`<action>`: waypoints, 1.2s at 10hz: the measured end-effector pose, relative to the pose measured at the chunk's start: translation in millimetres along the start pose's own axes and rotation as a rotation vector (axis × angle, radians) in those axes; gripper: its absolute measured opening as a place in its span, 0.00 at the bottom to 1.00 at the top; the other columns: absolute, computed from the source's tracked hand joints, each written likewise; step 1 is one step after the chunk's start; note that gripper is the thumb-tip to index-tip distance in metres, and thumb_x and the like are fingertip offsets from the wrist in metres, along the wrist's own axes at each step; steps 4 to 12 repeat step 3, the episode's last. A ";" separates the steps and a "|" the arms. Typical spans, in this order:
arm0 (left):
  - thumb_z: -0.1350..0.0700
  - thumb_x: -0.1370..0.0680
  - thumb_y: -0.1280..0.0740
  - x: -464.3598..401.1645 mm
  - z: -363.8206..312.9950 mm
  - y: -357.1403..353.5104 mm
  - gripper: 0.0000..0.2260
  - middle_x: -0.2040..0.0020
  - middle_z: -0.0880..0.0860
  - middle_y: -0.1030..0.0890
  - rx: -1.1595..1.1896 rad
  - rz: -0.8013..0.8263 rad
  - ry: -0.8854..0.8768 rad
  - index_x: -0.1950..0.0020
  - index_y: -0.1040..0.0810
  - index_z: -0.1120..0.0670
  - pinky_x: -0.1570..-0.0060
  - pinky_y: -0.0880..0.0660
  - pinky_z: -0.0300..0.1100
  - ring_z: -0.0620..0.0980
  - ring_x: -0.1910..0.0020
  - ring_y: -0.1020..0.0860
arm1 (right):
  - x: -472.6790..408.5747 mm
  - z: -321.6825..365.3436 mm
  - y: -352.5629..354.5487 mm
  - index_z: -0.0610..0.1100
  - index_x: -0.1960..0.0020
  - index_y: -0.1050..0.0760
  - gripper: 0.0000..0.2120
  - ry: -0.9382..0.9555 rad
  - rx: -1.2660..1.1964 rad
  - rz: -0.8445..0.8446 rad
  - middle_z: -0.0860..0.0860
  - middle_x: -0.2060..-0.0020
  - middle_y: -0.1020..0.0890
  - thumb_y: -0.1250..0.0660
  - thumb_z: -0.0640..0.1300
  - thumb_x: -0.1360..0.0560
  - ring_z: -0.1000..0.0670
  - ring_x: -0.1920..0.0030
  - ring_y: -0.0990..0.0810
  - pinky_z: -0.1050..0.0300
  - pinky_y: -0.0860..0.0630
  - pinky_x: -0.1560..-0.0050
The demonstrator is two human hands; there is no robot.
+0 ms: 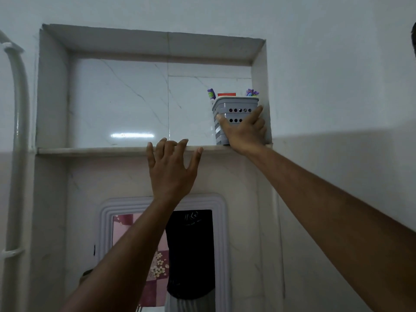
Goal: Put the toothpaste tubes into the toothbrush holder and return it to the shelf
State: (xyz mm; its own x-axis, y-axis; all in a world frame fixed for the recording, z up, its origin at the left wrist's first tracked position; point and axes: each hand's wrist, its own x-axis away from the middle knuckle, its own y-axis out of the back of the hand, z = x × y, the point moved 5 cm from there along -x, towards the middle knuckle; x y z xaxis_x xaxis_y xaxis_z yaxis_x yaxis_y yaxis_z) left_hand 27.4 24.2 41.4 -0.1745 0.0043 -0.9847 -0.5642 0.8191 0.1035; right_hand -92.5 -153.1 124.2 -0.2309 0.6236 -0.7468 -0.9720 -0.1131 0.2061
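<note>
A grey perforated toothbrush holder (234,108) stands on the shelf (94,151) in the right corner of a tiled wall niche. A red-topped toothpaste tube (226,94) and purple toothbrush heads (211,93) stick out of its top. My right hand (244,131) is wrapped around the holder's front and right side, with the fingers spread on it. My left hand (172,170) is open, fingers apart, its fingertips at the shelf's front edge and holding nothing.
The niche's right wall (261,82) is close against the holder. A white pipe (19,131) runs up the left wall. A mirror (162,255) with a white frame hangs below the shelf and reflects a person in dark clothing.
</note>
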 end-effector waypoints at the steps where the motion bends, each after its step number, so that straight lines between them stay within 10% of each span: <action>1: 0.31 0.16 0.43 -1.2 -1.8 1.7 0.27 0.36 0.49 0.21 0.000 -0.002 -0.006 0.27 0.22 0.47 0.16 0.53 0.58 0.53 0.22 0.33 | 5.6 -6.4 -4.4 0.44 0.11 0.71 0.62 0.033 0.050 0.008 0.38 0.15 0.43 0.37 0.78 0.20 0.36 0.15 0.40 0.38 0.41 0.17; 12: 0.31 0.16 0.43 -3.7 -2.7 4.9 0.28 0.37 0.50 0.20 0.007 0.007 0.020 0.29 0.20 0.47 0.16 0.54 0.57 0.53 0.25 0.31 | 19.6 -24.4 -8.2 0.47 0.11 0.73 0.52 0.131 0.081 0.058 0.36 0.12 0.50 0.43 0.72 0.14 0.36 0.13 0.46 0.37 0.44 0.14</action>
